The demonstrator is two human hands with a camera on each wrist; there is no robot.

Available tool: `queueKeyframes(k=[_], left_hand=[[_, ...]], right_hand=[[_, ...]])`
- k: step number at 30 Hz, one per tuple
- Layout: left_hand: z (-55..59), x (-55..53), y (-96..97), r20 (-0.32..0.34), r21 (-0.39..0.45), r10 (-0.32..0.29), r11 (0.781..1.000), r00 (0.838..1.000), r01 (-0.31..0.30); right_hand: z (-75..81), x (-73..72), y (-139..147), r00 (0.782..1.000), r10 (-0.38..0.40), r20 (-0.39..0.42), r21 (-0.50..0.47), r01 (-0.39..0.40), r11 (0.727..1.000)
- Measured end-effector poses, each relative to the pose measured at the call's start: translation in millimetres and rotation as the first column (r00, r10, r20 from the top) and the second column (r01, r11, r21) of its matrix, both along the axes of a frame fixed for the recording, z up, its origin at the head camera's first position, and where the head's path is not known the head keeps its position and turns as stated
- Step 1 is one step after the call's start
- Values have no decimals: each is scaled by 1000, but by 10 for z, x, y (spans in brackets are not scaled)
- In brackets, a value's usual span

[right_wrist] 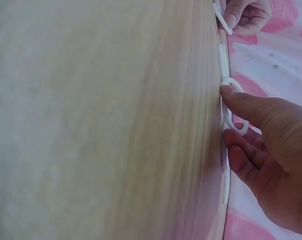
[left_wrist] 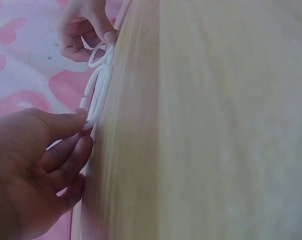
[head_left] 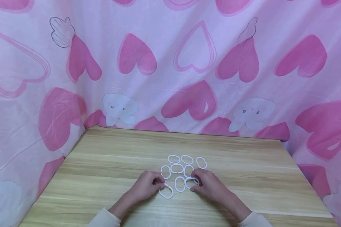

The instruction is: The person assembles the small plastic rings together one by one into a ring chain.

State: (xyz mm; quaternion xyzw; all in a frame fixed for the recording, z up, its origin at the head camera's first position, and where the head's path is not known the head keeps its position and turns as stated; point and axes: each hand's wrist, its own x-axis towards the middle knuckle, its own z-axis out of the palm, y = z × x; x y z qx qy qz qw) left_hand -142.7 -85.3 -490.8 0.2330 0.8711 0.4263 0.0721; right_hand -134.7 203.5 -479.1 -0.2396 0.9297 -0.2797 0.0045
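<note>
Several white oval plastic links, some with a visible small gap in the side, lie on the wooden table. My left hand (head_left: 146, 186) pinches the nearest left link (head_left: 167, 198) between thumb and fingers; that link is tilted up at the hand's side. My right hand (head_left: 211, 186) pinches another link (head_left: 186, 180) at the right of the group, its far end hidden by the fingers. In the right wrist view the right thumb and fingertips hold a link (right_wrist: 246, 127) raised on edge. An upright-lying link (head_left: 176, 184) sits between the two hands.
Beyond the hands lie more links: one at the far right (head_left: 197, 162), two at the back (head_left: 169, 158), and others in the middle (head_left: 171, 169). The wooden table (head_left: 116, 151) ends at a pink heart-patterned curtain (head_left: 164, 82) at the back and both sides.
</note>
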Motion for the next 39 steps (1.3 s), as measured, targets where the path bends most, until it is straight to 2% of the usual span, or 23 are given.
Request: queueKeyframes(k=[5,12,17,26,29,39], left_hand=[[24,-3,-10,-4,9,0,1000,1000,0],[34,-12,-13,0,46,-2,999,1000,2],[46,-13,-16,8,36,-2,999,1000,2],[58,-7,2,-14,50,-23,998,1000,24],[63,-8,8,-9,52,-22,998,1000,22],[92,-9,33,14,58,-25,998,1000,24]], right_hand=[[5,-5,-13,1000,10,7,-28,-10,1000],[-21,-23,-2,993,67,-101,-32,-70,997],[-22,-17,6,991,66,-116,-36,-71,997],[4,-40,25,999,41,32,-158,-36,987],[11,-55,17,998,43,54,-173,-33,984],[7,-93,-50,982,52,183,-299,6,954]])
